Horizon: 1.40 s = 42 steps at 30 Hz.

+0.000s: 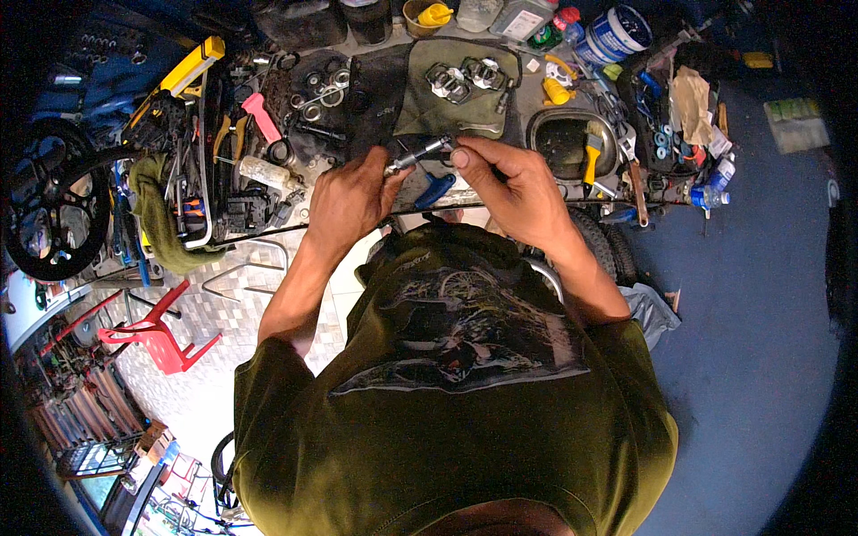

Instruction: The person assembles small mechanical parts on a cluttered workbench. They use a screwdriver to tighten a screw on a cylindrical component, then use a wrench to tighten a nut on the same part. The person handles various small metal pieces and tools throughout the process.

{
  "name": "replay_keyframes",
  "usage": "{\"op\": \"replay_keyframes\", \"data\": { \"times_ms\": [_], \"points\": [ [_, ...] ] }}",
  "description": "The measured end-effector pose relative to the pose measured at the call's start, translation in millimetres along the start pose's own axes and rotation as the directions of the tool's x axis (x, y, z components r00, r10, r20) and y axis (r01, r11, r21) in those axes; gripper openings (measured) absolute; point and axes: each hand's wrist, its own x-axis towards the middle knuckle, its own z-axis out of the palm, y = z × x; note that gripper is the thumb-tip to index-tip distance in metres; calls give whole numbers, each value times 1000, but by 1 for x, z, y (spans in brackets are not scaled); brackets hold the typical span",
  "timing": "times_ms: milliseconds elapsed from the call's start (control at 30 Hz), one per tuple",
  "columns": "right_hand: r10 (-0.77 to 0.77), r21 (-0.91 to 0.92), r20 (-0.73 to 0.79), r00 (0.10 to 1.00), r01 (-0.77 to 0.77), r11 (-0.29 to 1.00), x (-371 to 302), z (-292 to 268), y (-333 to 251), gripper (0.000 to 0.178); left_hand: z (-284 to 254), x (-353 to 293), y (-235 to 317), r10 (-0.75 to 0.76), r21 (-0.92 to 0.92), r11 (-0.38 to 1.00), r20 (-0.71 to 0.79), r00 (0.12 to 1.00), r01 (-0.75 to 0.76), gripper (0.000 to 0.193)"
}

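Observation:
Over the bench's near edge, my left hand (349,201) is closed round a shiny metal shaft (424,154) with a dark section near its right end. It looks like a pedal axle, though I cannot be sure. My right hand (523,192) pinches at the shaft's right end between thumb and forefinger; its other fingers are partly hidden. Just below the shaft lies a blue-handled tool (435,190). Beyond my hands, two metal bicycle pedals (449,83) rest on a greenish mat (429,112).
Metal rings (332,94) lie to the mat's left, near a pink-handled tool (261,118). To the right, a dark metal tray (547,138) holds a yellow brush (592,154); a wrench (636,179) hangs over the edge. A red chair (161,335) stands on the floor at left.

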Motion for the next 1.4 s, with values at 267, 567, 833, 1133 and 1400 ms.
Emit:
{"op": "replay_keyframes", "data": {
  "times_ms": [267, 567, 833, 1133, 1400],
  "points": [
    [-199, -92, -33, 979, 196, 976, 6, -5, 7, 26, -8, -4, 0, -84, -232, 965, 170, 982, 123, 30],
    [-506, -27, 150, 849, 515, 857, 31, -29, -2, 24, -26, -2, 7, 47, -572, 800, 361, 931, 181, 34],
    [-643, 55, 220, 734, 649, 759, 54, -38, -1, 27, -36, 6, 9, 160, -656, 732, 427, 890, 183, 35],
    [-368, -139, 22, 929, 368, 919, 33, -41, 4, 23, -34, 10, 12, -36, -460, 881, 170, 985, 111, 28],
    [-182, -67, -7, 983, 182, 981, 11, -29, -21, 23, -21, 9, 13, -73, -390, 914, 118, 990, 114, 31]
  ]
}}
